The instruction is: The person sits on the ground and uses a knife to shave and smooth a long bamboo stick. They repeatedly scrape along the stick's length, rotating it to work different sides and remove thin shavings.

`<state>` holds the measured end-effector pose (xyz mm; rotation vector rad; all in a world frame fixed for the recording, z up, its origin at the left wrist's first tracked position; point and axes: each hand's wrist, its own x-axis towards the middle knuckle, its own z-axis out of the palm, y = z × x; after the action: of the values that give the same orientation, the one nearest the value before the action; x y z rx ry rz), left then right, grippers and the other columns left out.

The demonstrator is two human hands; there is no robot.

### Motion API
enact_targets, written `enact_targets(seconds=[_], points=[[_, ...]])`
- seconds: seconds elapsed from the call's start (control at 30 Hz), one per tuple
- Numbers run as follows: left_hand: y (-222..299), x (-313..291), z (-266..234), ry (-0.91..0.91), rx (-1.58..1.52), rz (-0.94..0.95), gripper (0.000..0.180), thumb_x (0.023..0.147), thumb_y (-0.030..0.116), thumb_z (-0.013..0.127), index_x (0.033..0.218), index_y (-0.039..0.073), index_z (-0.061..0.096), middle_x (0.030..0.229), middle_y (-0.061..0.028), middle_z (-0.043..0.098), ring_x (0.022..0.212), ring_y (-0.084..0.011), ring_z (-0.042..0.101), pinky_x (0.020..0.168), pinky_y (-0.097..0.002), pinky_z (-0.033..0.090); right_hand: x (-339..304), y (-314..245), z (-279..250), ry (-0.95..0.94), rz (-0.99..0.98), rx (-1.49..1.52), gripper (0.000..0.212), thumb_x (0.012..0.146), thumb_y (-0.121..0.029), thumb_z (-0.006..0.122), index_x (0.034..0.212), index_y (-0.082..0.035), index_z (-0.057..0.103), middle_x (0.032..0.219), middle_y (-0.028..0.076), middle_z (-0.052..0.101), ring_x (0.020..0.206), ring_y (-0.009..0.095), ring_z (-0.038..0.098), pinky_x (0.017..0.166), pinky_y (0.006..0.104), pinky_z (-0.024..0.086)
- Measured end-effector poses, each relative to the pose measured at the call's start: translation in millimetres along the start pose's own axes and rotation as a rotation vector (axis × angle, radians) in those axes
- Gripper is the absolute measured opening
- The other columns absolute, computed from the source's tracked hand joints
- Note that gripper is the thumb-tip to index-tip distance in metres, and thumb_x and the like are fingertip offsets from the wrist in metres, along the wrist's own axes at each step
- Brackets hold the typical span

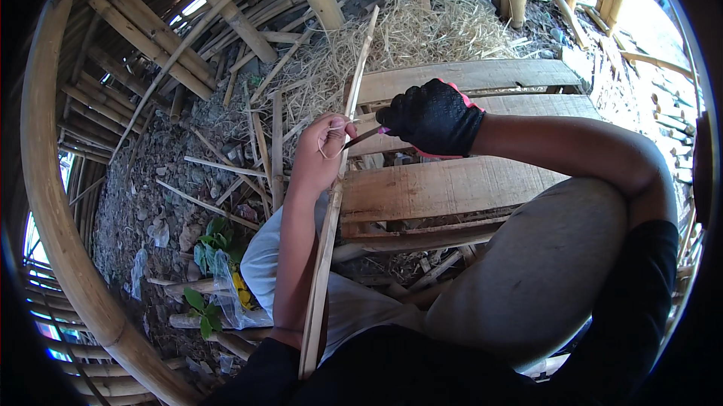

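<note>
A long split bamboo strip [322,270] slants up from beside my left forearm past the edge of the planks. My bare left hand [319,151] is closed around it at about mid-length. A thin pale curl of shaving [321,138] loops over those fingers. My right hand [433,118], in a black glove with red-pink trim, is closed on a knife. The knife's dark narrow blade [364,137] points left and reaches the strip beside my left fingers; its handle is mostly hidden in the glove.
Wooden planks [452,184] form a low bench before my bent legs. A heap of pale shavings [429,33] lies beyond it. Loose bamboo sticks [215,165], plastic scraps and green plants [199,312] cover the left ground. Bamboo poles [53,142] curve along the left side.
</note>
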<state>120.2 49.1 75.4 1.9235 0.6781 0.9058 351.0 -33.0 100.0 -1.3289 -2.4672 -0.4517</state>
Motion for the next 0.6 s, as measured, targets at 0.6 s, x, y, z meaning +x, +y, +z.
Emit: enact_targets(seconds=[0.6], points=[[5, -2, 0, 0.004, -0.034, -0.051, 0.043, 0.11, 0.03, 0.041, 0.078, 0.002, 0.05, 0.073, 0.0003, 0.048, 0.07, -0.0095, 0.041, 0.068, -0.0259, 0.036, 52, -33, -3, -0.586, 0.291, 0.242, 0.066, 0.098, -0.062, 0.035, 0.094, -0.01, 0.075, 0.09, 0.013, 0.073, 0.086, 0.034, 0.07, 0.077, 0.0448, 0.054]])
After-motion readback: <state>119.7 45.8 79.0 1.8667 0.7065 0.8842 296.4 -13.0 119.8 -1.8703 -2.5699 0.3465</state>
